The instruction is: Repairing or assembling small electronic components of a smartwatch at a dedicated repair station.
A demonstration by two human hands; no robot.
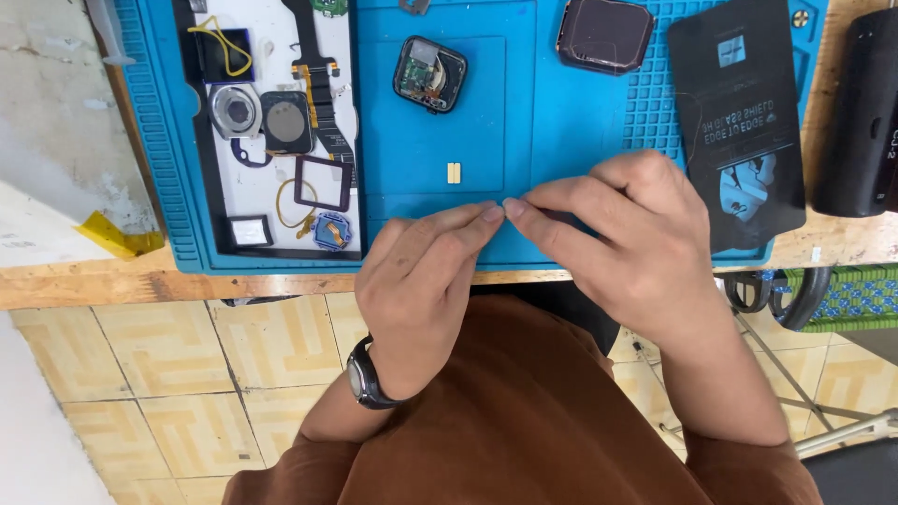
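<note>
My left hand (426, 276) and my right hand (622, 234) meet fingertip to fingertip over the near edge of a blue work mat (561, 122). Whatever is pinched between them is too small to make out. An opened smartwatch body (429, 73) with its insides showing lies on the mat beyond my left hand. A square dark watch screen (605, 34) rests face down further right. Between the watch body and my fingers sits a tiny yellow part (454, 172). On my left wrist is a black wristwatch (363, 376).
A white parts tray (271, 192) at the left holds several small watch parts, a flex cable and a dark square frame. A black flat package (739, 122) lies at the right, a black cylinder (861, 112) beyond it. The wooden table edge (112, 285) runs below.
</note>
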